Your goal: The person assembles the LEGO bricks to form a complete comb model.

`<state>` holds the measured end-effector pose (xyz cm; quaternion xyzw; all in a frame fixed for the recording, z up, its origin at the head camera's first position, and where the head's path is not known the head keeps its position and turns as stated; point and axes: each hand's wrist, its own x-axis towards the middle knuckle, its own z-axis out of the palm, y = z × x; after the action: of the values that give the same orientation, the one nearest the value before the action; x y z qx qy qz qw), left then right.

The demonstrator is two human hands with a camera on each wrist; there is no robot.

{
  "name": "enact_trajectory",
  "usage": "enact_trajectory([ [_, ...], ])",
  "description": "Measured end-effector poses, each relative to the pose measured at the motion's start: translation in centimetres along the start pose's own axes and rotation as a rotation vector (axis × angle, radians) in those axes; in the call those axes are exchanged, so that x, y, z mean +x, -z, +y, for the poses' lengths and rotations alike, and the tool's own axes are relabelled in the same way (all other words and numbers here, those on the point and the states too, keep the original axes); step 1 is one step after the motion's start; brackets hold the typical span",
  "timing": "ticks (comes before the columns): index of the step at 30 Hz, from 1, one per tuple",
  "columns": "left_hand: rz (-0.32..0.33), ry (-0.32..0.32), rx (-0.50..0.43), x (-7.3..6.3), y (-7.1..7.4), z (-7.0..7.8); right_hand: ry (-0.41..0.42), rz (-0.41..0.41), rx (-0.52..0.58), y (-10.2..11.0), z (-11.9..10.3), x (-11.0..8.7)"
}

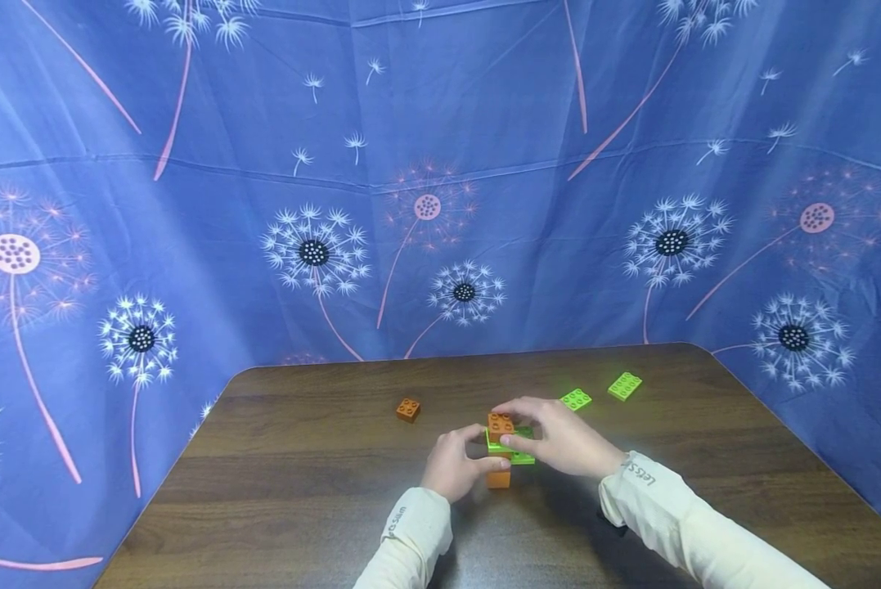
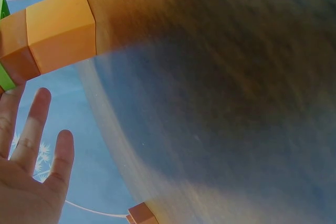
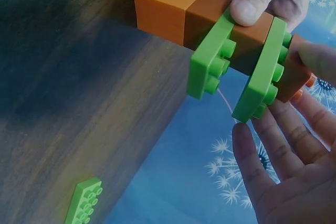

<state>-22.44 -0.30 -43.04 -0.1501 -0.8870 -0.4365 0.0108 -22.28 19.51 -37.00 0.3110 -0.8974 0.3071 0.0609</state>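
A tower of toy building bricks stands on the table, its bottom orange brick [image 1: 499, 478] lowest. In the right wrist view a lower green plate brick [image 3: 202, 72] and an upper green plate brick [image 3: 257, 85] stick out sideways between the orange ones. My left hand [image 1: 449, 466] grips the tower from the left, thumb on the orange brick between the plates. On the right, my right hand [image 1: 567, 438] pinches the top orange brick [image 1: 501, 425] between thumb and fingers. That brick sits against the upper plate, studs outward.
A loose orange brick [image 1: 408, 410] lies behind and left of the tower. Two light green plate bricks, a nearer one [image 1: 577, 399] and a farther one [image 1: 625, 385], lie at the back right. A patterned blue cloth [image 1: 528, 204] hangs behind the wooden table [image 1: 300, 491].
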Motion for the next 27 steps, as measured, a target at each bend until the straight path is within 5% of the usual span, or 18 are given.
enact_trajectory([
  [27,0.003,0.016,0.011,-0.1,0.0,0.0,0.047,-0.051,-0.165,0.7,-1.1,0.9],
])
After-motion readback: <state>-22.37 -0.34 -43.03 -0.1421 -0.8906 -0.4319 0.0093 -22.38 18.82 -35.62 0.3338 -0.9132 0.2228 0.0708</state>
